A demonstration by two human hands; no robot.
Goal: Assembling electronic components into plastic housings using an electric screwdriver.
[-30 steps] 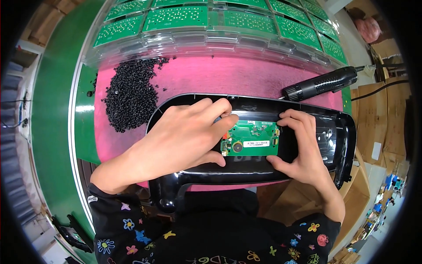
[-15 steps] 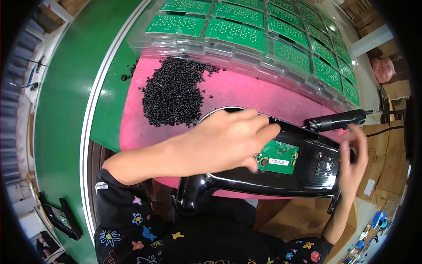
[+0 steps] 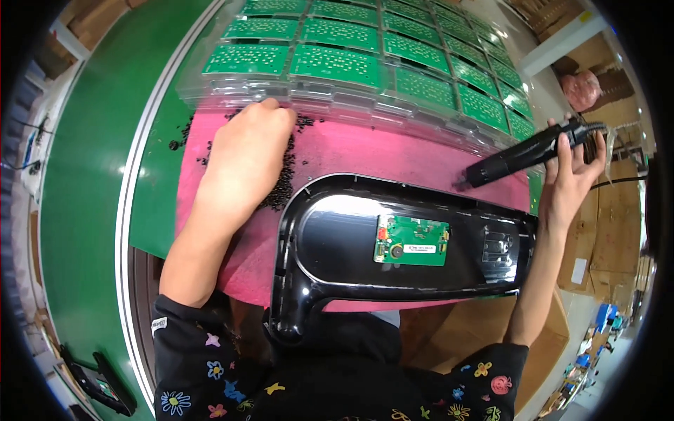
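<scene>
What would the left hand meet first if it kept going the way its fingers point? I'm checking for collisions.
Probably the clear tray of green circuit boards. The left hand lies on the black screws, fingertips nearly at the tray's edge, though depth is unclear.

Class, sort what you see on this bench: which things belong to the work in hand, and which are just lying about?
In the work:
- left hand on the pile of small black screws
- right hand gripping the black electric screwdriver
- black plastic housing with small green circuit board
- pink mat

Lying about:
- clear trays of green circuit boards
- cardboard boxes
</scene>
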